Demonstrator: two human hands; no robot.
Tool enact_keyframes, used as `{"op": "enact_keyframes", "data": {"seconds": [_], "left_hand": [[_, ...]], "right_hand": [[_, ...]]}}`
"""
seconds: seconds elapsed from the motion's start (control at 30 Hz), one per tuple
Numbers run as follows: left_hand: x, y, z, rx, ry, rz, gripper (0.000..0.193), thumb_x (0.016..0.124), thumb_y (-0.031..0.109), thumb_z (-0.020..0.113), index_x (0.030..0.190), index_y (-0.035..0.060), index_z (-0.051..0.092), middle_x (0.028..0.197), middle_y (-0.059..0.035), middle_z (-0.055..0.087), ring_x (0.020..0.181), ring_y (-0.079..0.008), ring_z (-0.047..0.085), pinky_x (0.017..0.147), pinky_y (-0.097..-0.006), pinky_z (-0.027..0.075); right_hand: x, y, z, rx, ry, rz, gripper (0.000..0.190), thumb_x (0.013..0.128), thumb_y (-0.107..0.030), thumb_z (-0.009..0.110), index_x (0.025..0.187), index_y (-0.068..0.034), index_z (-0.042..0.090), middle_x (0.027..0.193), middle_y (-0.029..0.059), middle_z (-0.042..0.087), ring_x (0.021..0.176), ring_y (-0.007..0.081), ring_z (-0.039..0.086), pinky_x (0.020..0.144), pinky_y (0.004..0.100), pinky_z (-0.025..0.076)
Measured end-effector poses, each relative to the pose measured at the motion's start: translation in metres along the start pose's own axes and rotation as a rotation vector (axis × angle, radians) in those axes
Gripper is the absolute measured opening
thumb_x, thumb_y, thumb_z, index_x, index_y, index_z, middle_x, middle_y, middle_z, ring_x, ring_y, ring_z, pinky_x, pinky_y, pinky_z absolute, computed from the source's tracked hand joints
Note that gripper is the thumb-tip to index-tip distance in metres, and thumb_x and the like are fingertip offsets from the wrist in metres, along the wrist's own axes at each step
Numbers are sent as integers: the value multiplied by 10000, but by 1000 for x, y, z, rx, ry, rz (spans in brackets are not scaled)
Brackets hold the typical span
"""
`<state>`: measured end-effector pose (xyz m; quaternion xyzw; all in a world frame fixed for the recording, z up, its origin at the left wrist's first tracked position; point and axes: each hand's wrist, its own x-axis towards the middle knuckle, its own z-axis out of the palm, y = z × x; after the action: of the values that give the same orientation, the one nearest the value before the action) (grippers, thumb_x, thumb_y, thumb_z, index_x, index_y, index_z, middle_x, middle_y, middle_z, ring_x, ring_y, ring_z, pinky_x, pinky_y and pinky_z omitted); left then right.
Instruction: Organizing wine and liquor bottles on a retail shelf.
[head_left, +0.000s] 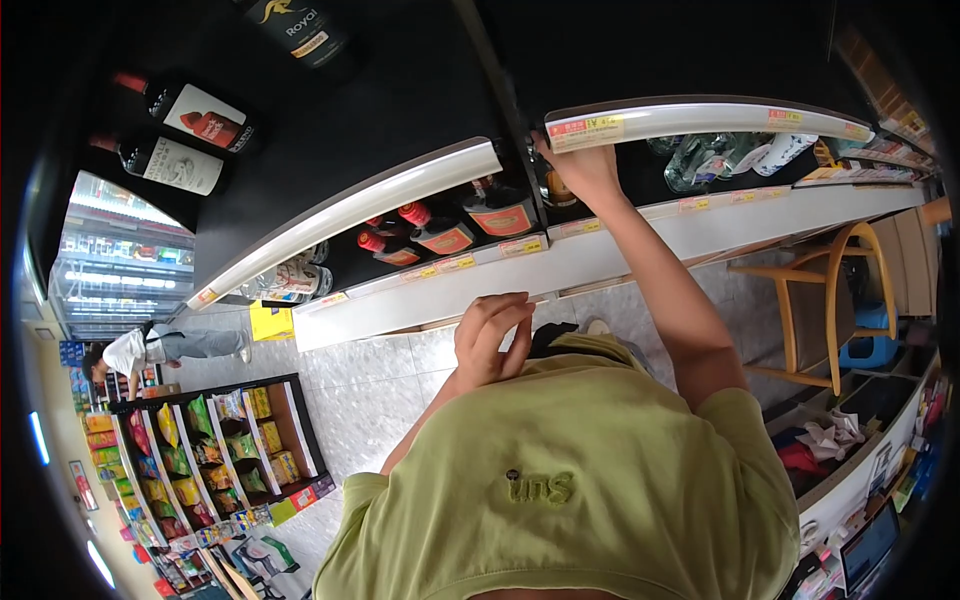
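Note:
My right hand (581, 176) reaches into the lower shelf, its fingers partly hidden behind the upper shelf's price rail (600, 129). Beside it, a bottle with an amber label (559, 189) lies partly in view; whether my fingers touch it cannot be seen. In front of my green shirt, my left hand (491, 334) is loosely curled, fingertips close together, with nothing visible in it. Red-capped dark bottles with red labels (444, 236) stand on the lower shelf left of my right hand. Clear glass bottles (697, 161) are in the compartment to its right.
Wine bottles (206, 116) stand on the upper black shelf (360, 142). At the left are a snack rack (292, 427), a yellow box (271, 321) and a person (142, 351) farther off. A wooden-armed chair (832, 300) and a counter (862, 480) are at the right.

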<state>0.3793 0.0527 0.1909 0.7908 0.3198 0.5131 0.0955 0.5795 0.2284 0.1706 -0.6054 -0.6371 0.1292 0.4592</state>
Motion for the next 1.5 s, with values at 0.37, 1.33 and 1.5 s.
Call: {"op": "enact_keyframes", "data": {"seconds": [0.37,1.33,1.5], "left_hand": [[-8,-3,-8,19,-6,-33,326,701,-113,717,994,23,675,1019,-140,693,833,-275,683,675,-340,544],[-2,-13,-1,-44,-89,-27,315,698,-90,701,979,51,677,1036,-112,680,806,-253,678,675,-344,550],[-4,-14,-4,-31,-89,-31,314,711,-35,708,1007,65,676,1066,-100,678,813,-254,669,692,-360,543]], "right_hand": [[-28,4,-16,365,276,226,286,806,-230,797,961,3,738,907,140,753,883,262,741,814,350,547],[-62,-76,-298,1296,301,-350,322,997,-323,480,905,-44,611,944,38,587,1020,231,525,1037,490,381],[-6,-76,-310,1292,519,-400,376,947,-263,539,1004,80,684,1108,205,665,1148,371,568,1080,594,394]]}}
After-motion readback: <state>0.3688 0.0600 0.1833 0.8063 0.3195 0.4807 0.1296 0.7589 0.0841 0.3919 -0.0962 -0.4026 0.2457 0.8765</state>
